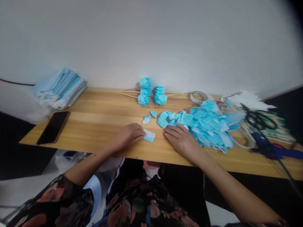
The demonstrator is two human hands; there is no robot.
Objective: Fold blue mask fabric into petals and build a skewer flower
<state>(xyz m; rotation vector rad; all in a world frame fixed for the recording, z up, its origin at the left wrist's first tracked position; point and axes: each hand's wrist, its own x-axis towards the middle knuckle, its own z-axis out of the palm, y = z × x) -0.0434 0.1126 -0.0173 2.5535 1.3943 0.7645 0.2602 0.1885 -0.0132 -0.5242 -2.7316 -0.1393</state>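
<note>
My left hand (129, 135) rests on the wooden table (94, 126) with its fingers curled, pinching the corner of a small blue and white mask piece (149, 135). My right hand (181, 138) lies flat with fingers stretched out, touching the near edge of a heap of cut blue mask pieces (208, 126). A few loose blue scraps (147, 119) lie just beyond my hands. Farther back, two wooden skewers carry stacked blue pieces (151, 93).
A stack of blue face masks (60, 88) sits at the back left, with a black phone (53, 127) in front of it. A tape roll (198, 96), scissors (259, 119), a blue glue gun (267, 146), another tape ring (243, 138) and white scraps (248, 101) crowd the right side.
</note>
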